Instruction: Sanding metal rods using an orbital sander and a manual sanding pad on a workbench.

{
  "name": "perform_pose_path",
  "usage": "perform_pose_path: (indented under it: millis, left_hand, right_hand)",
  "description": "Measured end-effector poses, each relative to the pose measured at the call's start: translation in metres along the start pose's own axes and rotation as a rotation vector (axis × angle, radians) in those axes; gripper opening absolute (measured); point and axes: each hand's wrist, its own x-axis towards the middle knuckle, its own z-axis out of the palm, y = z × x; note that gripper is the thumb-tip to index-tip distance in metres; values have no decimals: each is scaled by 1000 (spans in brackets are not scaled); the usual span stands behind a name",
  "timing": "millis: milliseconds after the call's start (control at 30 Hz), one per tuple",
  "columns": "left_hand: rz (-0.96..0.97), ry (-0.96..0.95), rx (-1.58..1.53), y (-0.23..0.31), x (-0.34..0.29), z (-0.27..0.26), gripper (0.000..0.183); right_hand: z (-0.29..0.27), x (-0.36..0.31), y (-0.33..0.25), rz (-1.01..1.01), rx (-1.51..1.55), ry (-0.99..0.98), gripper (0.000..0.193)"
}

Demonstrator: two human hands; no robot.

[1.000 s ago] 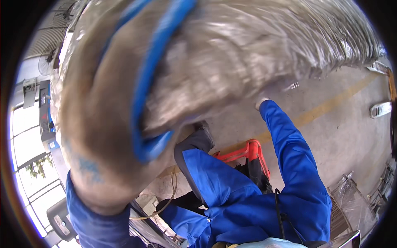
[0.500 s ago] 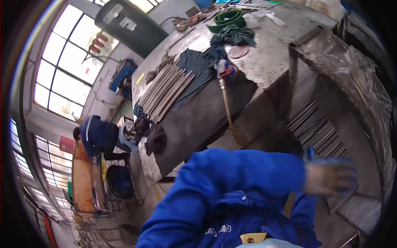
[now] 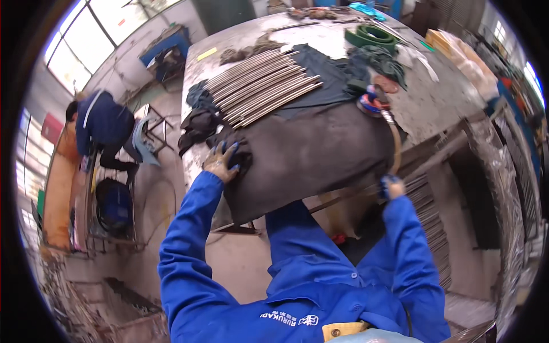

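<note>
My left hand [image 3: 222,163], in a glove with blue fingertips, lies on a bunched dark rag [image 3: 243,150] at the near left corner of the table. Its fingers are spread over the cloth. My right hand [image 3: 392,187] is low beside the table's near edge and smeared by motion, so its grip is unclear. Just above it hangs a tan hose-like strip [image 3: 397,146], joined to a blue and red tool [image 3: 374,102] on the table. Between my hands a dark cloth [image 3: 314,143] covers the near table. Several metal rods [image 3: 263,83] lie side by side beyond it.
Farther back on the table [image 3: 440,108] are a coiled green belt [image 3: 372,38] and a dark green rag [image 3: 380,63]. At right, a plastic-draped metal bin [image 3: 497,171] holds several more rods [image 3: 423,214]. A co-worker [image 3: 106,123] bends over at left, beside an orange-brown panel [image 3: 60,206].
My left arm has swung from the rods in the bin, at right, over to the dark rag at left. My right hand has come into view near the hose-like strip. The view has turned.
</note>
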Motion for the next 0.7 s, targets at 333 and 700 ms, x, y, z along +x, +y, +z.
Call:
perform_pose_path:
  millis: [333, 700]
  left_hand:
    - [-121, -12, 76, -33, 6, 4, 77]
    - [-235, 113, 107, -39, 8, -13, 80]
  right_hand:
    - [-158, 52, -44, -91, -70, 453, 27]
    - [-170, 50, -40, -219, -1573, 440, 40]
